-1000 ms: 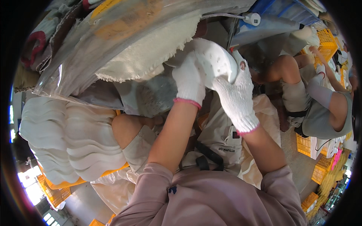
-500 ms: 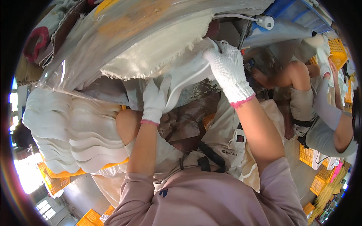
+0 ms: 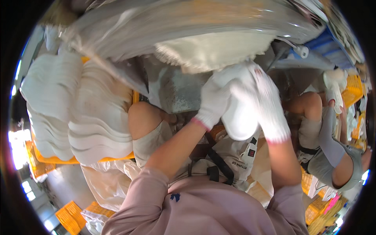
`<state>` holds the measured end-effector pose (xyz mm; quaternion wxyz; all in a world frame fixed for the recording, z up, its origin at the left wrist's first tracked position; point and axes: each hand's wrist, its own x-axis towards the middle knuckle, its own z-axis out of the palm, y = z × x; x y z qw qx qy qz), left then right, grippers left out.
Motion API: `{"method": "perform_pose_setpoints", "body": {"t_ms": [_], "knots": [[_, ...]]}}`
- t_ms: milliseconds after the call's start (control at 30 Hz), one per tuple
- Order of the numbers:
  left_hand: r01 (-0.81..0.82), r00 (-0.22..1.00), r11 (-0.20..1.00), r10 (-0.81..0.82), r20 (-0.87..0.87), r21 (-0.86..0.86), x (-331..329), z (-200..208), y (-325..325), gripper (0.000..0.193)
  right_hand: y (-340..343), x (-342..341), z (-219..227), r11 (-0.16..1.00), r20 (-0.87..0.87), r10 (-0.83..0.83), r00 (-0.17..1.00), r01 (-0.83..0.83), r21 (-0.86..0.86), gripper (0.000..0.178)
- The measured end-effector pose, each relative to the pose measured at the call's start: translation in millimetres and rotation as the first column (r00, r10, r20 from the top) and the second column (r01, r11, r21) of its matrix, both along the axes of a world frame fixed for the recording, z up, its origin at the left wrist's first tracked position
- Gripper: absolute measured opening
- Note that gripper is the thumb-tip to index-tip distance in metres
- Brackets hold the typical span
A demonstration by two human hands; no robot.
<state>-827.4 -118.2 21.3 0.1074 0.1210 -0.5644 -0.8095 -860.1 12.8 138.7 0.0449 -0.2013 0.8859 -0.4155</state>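
White knit gloves cover both hands in the head view. Left hand (image 3: pixel 214 100) and right hand (image 3: pixel 263 102) are curled shut around a smooth white moulded piece (image 3: pixel 239 117), held just below the fringed cloth stack (image 3: pixel 211 53) overhead.

White moulded insole piece (image 3: pixel 239 119), upright, between both hands.

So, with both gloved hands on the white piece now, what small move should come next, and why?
Probably draw the white rounded fabric piece down and clear of the frayed white stack above. The left hand and right hand, both in white knit gloves, already wrap it from both sides, and its top edge sits close under that stack.
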Motion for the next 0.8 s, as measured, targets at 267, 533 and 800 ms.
{"method": "perform_pose_setpoints", "body": {"t_ms": [267, 533, 800], "knots": [[0.240, 0.926, 0.698, -0.374, 0.057, 0.675, 17, -7, -32, 0.059, 34, 54, -21, 0.743, -0.485, 0.565, 0.668, -0.156, 0.651, 0.035], [0.325, 0.946, 0.347, -0.103, -0.308, 0.880, -5, -52, -57, 0.075, -40, 97, -35, 0.924, -0.533, 0.333, 0.777, -0.158, 0.347, 0.043], [-0.035, 0.998, 0.839, 0.002, 0.061, 0.543, -24, -82, -52, 0.049, -64, 59, -20, 0.930, -0.385, 0.259, 0.885, -0.121, 0.348, 0.025]]}}
